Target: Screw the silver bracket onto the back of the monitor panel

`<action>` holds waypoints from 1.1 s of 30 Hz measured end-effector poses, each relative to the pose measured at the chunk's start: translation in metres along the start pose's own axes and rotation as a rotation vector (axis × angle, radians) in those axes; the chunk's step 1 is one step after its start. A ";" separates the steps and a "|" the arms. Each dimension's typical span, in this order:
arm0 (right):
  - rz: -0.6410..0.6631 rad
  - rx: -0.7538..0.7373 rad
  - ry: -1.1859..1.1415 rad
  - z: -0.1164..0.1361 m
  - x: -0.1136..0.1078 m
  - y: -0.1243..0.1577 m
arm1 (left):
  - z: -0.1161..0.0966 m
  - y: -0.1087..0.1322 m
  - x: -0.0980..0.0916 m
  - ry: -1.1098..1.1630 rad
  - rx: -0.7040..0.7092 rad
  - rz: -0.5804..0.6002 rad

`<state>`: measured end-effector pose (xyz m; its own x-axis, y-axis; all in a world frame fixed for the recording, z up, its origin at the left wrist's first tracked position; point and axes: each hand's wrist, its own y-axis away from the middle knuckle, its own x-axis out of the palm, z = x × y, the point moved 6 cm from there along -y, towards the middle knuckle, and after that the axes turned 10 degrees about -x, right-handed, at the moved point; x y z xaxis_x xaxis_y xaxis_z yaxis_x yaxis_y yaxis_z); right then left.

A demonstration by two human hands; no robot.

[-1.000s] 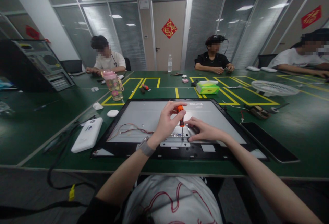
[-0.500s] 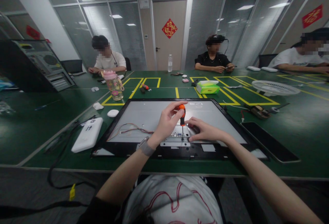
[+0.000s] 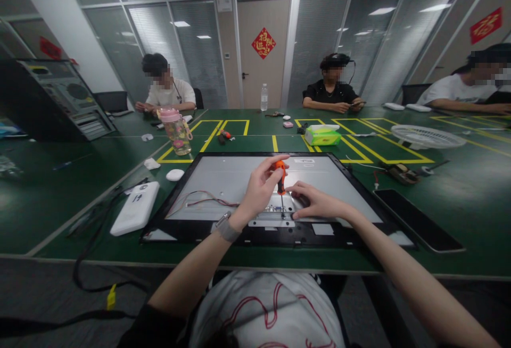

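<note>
A flat display panel (image 3: 239, 170) with a black frame lies on the green table. My left hand (image 3: 261, 185) is closed round the orange and black handle of a screwdriver (image 3: 281, 177), which stands nearly upright. Its tip meets the metal bracket (image 3: 271, 222) near the panel's front edge. To the right of the shaft, my right hand (image 3: 315, 201) rests on the bracket area, thumb and fingers apart around its right end; whether it pinches some small part is hidden. Thin cables (image 3: 207, 201) run across the panel to the left of the bracket.
A white power bank (image 3: 136, 208) and a pink-lidded bottle (image 3: 175, 132) stand left of the panel. A black phone (image 3: 417, 220) lies to the right. Behind are a green tissue pack (image 3: 322, 135) and a fan grille (image 3: 427, 136). Several people sit across the table.
The screwdriver's handle has tilted slightly to the left, and the fingers of my left hand have shifted a little on it. My right hand has barely moved.
</note>
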<state>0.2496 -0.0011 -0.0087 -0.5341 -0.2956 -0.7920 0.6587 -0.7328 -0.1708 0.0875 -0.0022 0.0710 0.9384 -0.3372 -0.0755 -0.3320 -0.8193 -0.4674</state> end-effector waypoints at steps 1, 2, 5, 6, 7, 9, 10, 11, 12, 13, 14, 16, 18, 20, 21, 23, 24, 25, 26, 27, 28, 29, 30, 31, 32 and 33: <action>-0.001 -0.003 -0.001 0.000 0.000 0.000 | 0.000 0.000 -0.001 -0.019 0.005 -0.021; -0.002 -0.006 -0.003 0.000 0.000 0.000 | -0.001 0.001 -0.002 -0.048 0.014 -0.052; -0.004 -0.013 -0.004 -0.001 0.000 0.000 | -0.003 0.002 -0.002 -0.089 0.050 -0.056; -0.004 -0.012 -0.002 -0.001 0.000 0.000 | -0.004 0.002 -0.001 -0.068 0.056 -0.020; -0.004 -0.009 0.001 -0.001 0.000 0.000 | -0.004 0.002 0.001 -0.050 0.061 0.010; -0.003 -0.008 0.003 -0.001 0.000 0.000 | -0.005 0.002 0.001 -0.063 0.074 0.000; -0.002 -0.010 0.003 -0.001 0.000 0.000 | -0.006 0.003 -0.001 -0.094 0.082 -0.031; -0.002 -0.012 0.003 -0.001 0.000 0.000 | -0.006 0.003 -0.002 -0.130 0.089 -0.054; -0.001 -0.014 0.004 -0.001 0.000 0.000 | -0.006 0.003 -0.001 -0.154 0.094 -0.056; -0.001 -0.013 0.007 -0.001 0.000 0.000 | -0.006 0.003 0.000 -0.158 0.095 -0.040; 0.000 -0.012 0.009 -0.001 0.000 0.000 | -0.006 0.003 0.001 -0.149 0.094 -0.016; -0.001 -0.011 0.013 -0.002 0.001 0.000 | -0.006 0.003 0.002 -0.134 0.089 0.002; -0.004 -0.016 0.009 -0.003 0.001 0.000 | -0.006 0.003 -0.001 -0.153 0.083 -0.052; -0.007 -0.019 0.008 -0.003 0.001 0.000 | -0.006 0.003 -0.003 -0.171 0.081 -0.078; -0.008 -0.020 0.010 -0.003 0.001 0.000 | -0.005 0.003 -0.002 -0.164 0.083 -0.065; -0.008 -0.018 0.014 -0.003 0.001 0.000 | -0.005 0.003 0.000 -0.138 0.091 -0.023; -0.009 -0.016 0.014 -0.003 0.000 0.000 | -0.004 0.003 0.000 -0.130 0.096 -0.018; -0.008 -0.014 0.011 -0.002 0.000 0.000 | -0.004 0.003 -0.001 -0.129 0.101 -0.033; -0.007 -0.012 0.008 -0.002 0.000 0.000 | -0.003 0.003 -0.002 -0.132 0.106 -0.055; -0.005 -0.011 0.007 -0.001 0.000 0.000 | -0.003 0.003 -0.003 -0.134 0.108 -0.069; -0.004 -0.011 0.007 -0.001 0.000 0.000 | -0.003 0.003 -0.003 -0.125 0.107 -0.062; -0.003 -0.012 0.008 -0.001 0.000 0.000 | -0.002 0.003 -0.002 -0.108 0.100 -0.041; -0.004 -0.013 0.009 -0.001 0.000 0.000 | -0.002 0.002 -0.001 -0.086 0.090 -0.015; -0.005 -0.013 0.010 -0.001 0.000 0.000 | -0.002 0.002 0.000 -0.075 0.082 -0.001; -0.006 -0.012 0.009 -0.001 0.000 0.000 | -0.002 0.002 0.000 -0.078 0.081 -0.007; -0.006 -0.011 0.008 -0.001 0.000 0.000 | -0.003 0.002 -0.002 -0.096 0.087 -0.035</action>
<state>0.2505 -0.0004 -0.0093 -0.5344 -0.2862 -0.7953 0.6611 -0.7279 -0.1823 0.0848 -0.0048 0.0726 0.9554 -0.2600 -0.1398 -0.2935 -0.7849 -0.5458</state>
